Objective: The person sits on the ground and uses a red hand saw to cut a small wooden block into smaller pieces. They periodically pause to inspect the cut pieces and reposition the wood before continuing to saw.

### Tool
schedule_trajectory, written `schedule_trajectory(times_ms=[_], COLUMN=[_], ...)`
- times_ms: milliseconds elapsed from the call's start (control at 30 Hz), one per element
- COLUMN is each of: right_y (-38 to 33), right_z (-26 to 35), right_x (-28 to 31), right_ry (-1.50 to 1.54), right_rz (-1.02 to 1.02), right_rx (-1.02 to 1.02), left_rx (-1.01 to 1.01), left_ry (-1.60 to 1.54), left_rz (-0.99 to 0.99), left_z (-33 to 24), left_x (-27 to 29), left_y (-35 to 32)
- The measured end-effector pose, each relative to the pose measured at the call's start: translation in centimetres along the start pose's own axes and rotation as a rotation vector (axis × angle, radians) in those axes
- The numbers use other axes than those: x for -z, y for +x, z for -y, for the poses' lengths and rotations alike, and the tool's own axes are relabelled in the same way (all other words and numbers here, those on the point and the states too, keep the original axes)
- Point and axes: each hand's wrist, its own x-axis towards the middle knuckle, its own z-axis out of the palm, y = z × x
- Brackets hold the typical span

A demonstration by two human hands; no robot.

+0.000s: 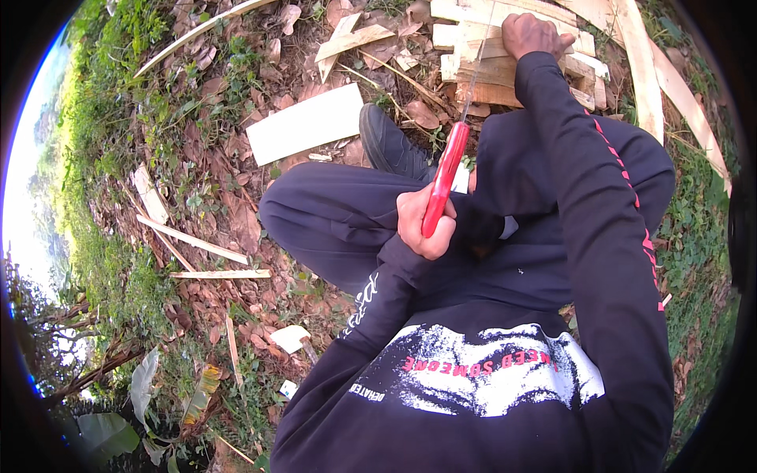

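Note:
In my left hand (pixel 424 224) is the red handle of a saw (pixel 446 175), with the fingers wrapped round it. Its thin blade points away from me and lies against a stack of pale, rough-cut wood pieces (pixel 490 72). My right hand (pixel 535 36) bears down on the top of that stack, fingers curled against a wooden board (pixel 475 11). The fingertips are partly hidden, and the blade's far end runs out at the upper edge of the picture.
My bent legs (pixel 339 217) and dark shoe (pixel 393 146) are just short of the stack. A flat pale board (pixel 306 124) lies on leafy ground to the left, among thin wood strips (pixel 193 240). Long curved slats (pixel 640 67) lie at the far right.

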Motion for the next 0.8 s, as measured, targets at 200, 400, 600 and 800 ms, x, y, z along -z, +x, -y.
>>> schedule_trajectory(times_ms=[200, 400, 600, 800], right_y=[1.3, 1.9, 1.1, -0.4], right_z=[-0.8, -0.2, -0.2, 1.7], right_x=[-0.4, 0.5, 0.5, 0.0], right_ry=[-0.046, 0.002, 0.036, 0.067], right_rz=[0.058, 0.115, 0.028, -0.049], right_rx=[-0.013, -0.07, -0.029, 0.194], left_rx=[0.005, 0.009, 0.092, 0.154], left_ry=[-0.043, -0.085, -0.255, -0.26], left_rz=[0.079, -0.023, -0.053, -0.137], left_z=[-0.7, 0.6, -0.4, -2.7], left_x=[3.3, 2.3, 5.2, 5.0], left_y=[-6.1, 0.2, -2.9, -5.3])
